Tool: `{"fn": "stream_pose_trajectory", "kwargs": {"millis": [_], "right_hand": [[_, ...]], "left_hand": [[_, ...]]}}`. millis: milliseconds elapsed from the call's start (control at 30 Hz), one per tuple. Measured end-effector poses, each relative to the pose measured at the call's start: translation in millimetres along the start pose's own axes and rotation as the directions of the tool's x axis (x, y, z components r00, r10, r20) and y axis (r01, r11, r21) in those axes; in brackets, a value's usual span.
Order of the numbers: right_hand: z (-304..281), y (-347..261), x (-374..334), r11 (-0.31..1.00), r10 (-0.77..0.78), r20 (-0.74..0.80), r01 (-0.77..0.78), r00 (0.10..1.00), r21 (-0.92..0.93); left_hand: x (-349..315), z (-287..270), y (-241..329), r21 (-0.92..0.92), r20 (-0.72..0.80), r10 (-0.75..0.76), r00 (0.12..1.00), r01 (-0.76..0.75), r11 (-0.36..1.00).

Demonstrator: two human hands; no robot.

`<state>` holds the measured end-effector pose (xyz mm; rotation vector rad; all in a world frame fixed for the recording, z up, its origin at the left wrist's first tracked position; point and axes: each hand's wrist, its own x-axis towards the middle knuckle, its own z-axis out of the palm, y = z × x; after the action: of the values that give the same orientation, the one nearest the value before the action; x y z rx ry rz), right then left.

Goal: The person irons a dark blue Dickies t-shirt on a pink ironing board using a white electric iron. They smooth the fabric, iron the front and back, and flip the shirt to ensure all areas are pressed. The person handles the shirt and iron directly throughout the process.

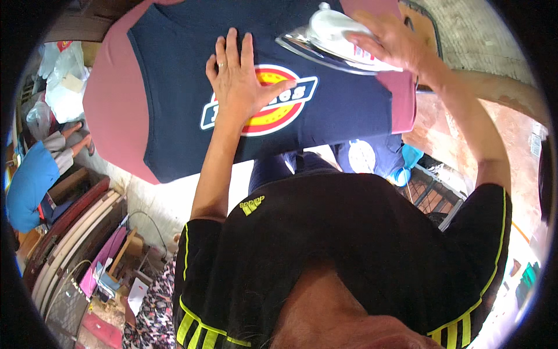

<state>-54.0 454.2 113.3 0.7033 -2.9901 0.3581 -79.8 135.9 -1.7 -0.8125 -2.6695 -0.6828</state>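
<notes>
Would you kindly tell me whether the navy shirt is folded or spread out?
Spread out: the navy shirt lies flat across the pink surface, beneath the left hand.

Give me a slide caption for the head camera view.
Left hand spread over the emblem on a dark shirt, right hand gripping a white iron.

Partly covered white lettering (299, 91) on navy shirt (180, 75), yellow lettered logo (251, 206) on black shirt (360, 232)
</notes>
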Motion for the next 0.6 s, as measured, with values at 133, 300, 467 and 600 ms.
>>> {"fn": "stream_pose_trajectory", "kwargs": {"millis": [133,300,467,600], "right_hand": [[3,-11,-18,0.984,0.156,-0.183,-0.136,0.971,0.116],[-2,-41,11,0.928,0.372,-0.106,-0.369,0.922,0.05],[-4,-26,1,0.959,0.256,-0.028,-0.251,0.966,0.13],[-9,-42,15,0.917,0.362,0.084,-0.371,0.929,0.15]], "left_hand": [[15,2,-22,0.12,0.021,0.078,0.997,-0.08,0.989],[18,4,-24,0.143,0.008,0.098,0.995,-0.098,0.985],[21,-6,-20,0.134,0.036,0.085,0.996,-0.089,0.987],[20,-4,-21,0.136,0.045,0.092,0.995,-0.097,0.986]]}}
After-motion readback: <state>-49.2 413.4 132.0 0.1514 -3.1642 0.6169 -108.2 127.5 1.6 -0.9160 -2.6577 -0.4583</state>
